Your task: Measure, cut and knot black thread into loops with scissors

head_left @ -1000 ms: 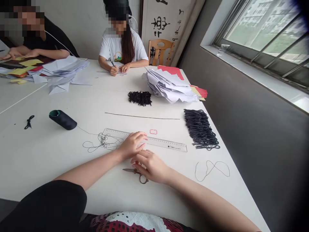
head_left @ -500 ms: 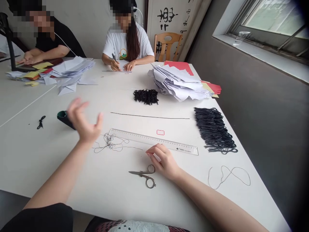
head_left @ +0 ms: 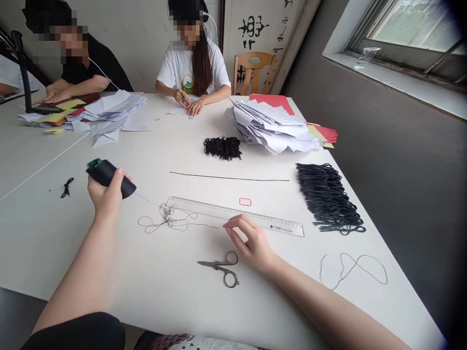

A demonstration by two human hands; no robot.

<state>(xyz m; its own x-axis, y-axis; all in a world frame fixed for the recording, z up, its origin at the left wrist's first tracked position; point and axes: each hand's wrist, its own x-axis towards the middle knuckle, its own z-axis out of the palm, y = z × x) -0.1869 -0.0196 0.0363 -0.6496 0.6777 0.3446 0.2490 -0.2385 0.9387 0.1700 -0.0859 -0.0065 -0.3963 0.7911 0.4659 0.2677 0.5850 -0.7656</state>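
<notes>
1. Closing now round the dark thread spool (head_left: 108,172) with the left hand (head_left: 106,197), after reaching toward it open-fingered half a second earlier; barely shifting the right hand (head_left: 253,245)
2. Tilting the spool on the left of the white table (head_left: 164,277), pointing its green-lined mouth up and left; not telling for certain whether lifted clear
3. Resting the right hand just beside the ruler (head_left: 219,212), bringing thumb and fingertips together; not showing whether pinching the loose thread end (head_left: 215,227) lying near them
4. Trailing thread from the spool's lower end into a tangle of thread (head_left: 168,212), partly overlapping the ruler
5. Probably handling best by gripping the spool firmly, paying out slack slowly, easing loops apart before pulling taut
6. Ideally keeping slack clear of the scissors (head_left: 223,267) lying near the right hand
</notes>
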